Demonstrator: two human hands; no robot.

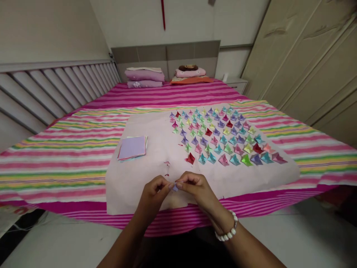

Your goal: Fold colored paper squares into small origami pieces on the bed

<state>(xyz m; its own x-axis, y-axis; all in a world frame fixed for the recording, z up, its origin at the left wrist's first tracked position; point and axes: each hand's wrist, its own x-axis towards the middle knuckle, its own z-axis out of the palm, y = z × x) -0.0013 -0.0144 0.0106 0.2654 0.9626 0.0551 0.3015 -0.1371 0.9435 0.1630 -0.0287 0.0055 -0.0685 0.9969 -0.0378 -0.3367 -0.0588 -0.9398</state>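
Note:
My left hand (155,191) and my right hand (195,187) meet at the near edge of a pale pink sheet (145,175) spread on the bed. Both hands pinch a small lilac piece of paper (174,187) between their fingertips; most of it is hidden by the fingers. A white bead bracelet (228,230) circles my right wrist. Beyond the hands, several small folded paper shapes (220,136) in many colours lie in rows on the sheet. A stack of square coloured papers (132,148), lilac on top, lies to the left.
The bed carries a striped pink, green and yellow cover (55,156). Folded bedding (144,78) and pillows (191,74) lie at the headboard. A slatted rail (50,89) runs along the left, wardrobe doors (312,63) along the right, a small nightstand (237,83) behind.

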